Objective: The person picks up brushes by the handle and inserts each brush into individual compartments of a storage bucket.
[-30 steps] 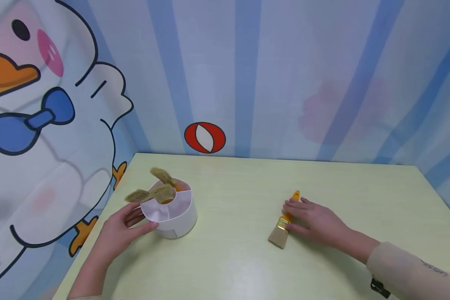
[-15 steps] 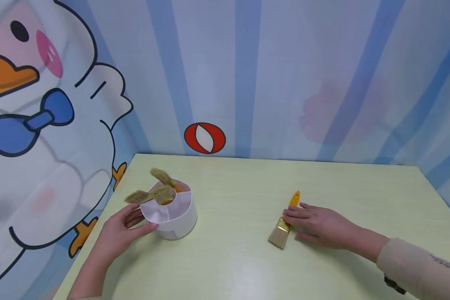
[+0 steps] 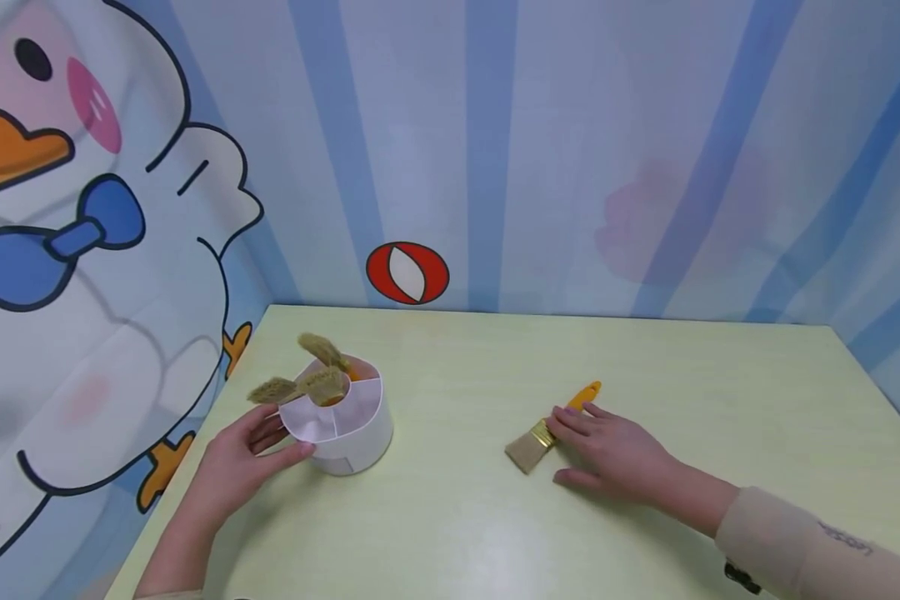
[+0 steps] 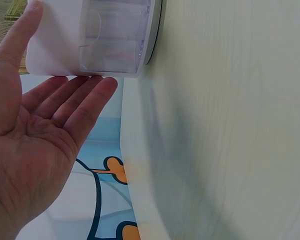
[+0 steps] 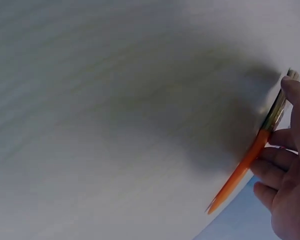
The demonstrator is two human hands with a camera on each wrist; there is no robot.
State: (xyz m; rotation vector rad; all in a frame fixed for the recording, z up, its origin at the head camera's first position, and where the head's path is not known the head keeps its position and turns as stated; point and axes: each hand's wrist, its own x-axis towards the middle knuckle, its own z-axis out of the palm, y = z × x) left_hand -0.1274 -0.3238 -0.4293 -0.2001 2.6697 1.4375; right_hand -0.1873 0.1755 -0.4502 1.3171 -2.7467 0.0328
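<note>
On the left of the table stands a white round divided holder [image 3: 352,450] with several bristle brushes [image 3: 322,385] sticking out. My left hand [image 3: 232,471] rests against its side, thumb at the front rim, fingers partly hidden behind. The left wrist view shows straight fingers [image 4: 85,100] touching the holder's wall [image 4: 60,40]. Farther right a paintbrush [image 3: 528,450] with a yellow-orange handle lies flat, bristles toward the lower left. My right hand [image 3: 618,454] touches its handle with outstretched fingers; the thumb lies apart from it in the head view. The handle [image 5: 240,172] shows beside the fingers in the right wrist view.
The pale table [image 3: 450,533] meets a printed cloth backdrop [image 3: 562,167] at its back edge. A cartoon duck [image 3: 105,333] is printed on the left side of the cloth.
The paintbrush has turned on the table, its bristle end swinging to the left. My right hand drew back slightly, then moved left with it. My left hand and the holder stay in place.
</note>
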